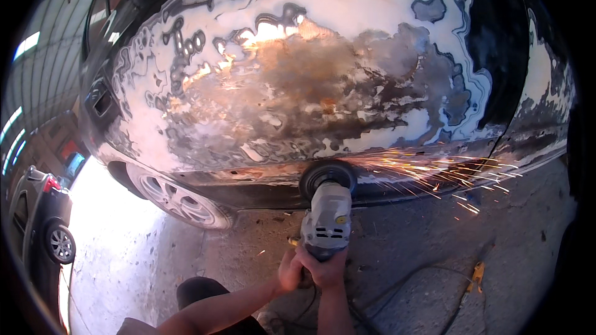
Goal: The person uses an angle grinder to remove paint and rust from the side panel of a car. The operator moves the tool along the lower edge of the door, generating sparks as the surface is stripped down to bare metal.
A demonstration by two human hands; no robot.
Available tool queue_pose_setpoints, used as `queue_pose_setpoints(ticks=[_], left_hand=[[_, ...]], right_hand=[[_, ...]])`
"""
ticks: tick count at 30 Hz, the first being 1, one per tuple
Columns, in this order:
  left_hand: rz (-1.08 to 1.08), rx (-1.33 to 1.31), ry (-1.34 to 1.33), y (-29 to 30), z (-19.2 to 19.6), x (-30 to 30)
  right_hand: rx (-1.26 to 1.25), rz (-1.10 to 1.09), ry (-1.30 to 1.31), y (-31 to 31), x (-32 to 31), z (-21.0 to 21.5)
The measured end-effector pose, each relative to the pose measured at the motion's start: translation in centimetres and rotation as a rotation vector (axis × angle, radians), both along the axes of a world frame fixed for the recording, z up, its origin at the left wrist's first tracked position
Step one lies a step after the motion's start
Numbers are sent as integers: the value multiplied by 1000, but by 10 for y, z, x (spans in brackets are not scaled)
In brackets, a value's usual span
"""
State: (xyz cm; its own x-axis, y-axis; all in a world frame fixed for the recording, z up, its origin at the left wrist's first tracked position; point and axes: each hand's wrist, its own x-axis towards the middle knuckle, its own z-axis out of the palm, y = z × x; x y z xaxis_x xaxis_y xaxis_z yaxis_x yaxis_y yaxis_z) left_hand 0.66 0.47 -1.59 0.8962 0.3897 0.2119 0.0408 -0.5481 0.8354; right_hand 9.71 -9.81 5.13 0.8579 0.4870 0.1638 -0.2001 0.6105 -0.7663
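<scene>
An angle grinder (329,211) with a grey head is in both my hands, its round black disc (328,175) pressed on the lower edge of the car's side panel (323,87). Orange sparks (434,170) stream from the disc to the right along the sill. My right hand (326,267) wraps round the rear of the grinder body. Close against it, my left hand (290,270) is closed on the grinder's left side; its fingers are partly hidden. The panel is dark and rusty brown in the middle, ringed by patches of pale filler and grey.
A silver-spoked wheel (174,192) stands at the panel's lower left. On the concrete floor (403,248) at the right lies a yellow-handled clamp (477,276) with a dark cable (410,273) nearby. Another dark car (37,217) is parked at the far left.
</scene>
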Motion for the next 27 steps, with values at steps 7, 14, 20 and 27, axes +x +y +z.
queue_pose_setpoints(ticks=[7,14,20,27], left_hand=[[-5,209,-136,11,-22,-7],[36,-68,-196,-17,30,6],[9,189,-82,12,-28,-8],[-49,31,-30,-2,16,-3]], right_hand=[[1,89,-50,5,-2,-1],[-86,61,-136,8,-3,-7],[-68,105,-54,6,-5,-4],[5,17,-38,5,-8,9]])
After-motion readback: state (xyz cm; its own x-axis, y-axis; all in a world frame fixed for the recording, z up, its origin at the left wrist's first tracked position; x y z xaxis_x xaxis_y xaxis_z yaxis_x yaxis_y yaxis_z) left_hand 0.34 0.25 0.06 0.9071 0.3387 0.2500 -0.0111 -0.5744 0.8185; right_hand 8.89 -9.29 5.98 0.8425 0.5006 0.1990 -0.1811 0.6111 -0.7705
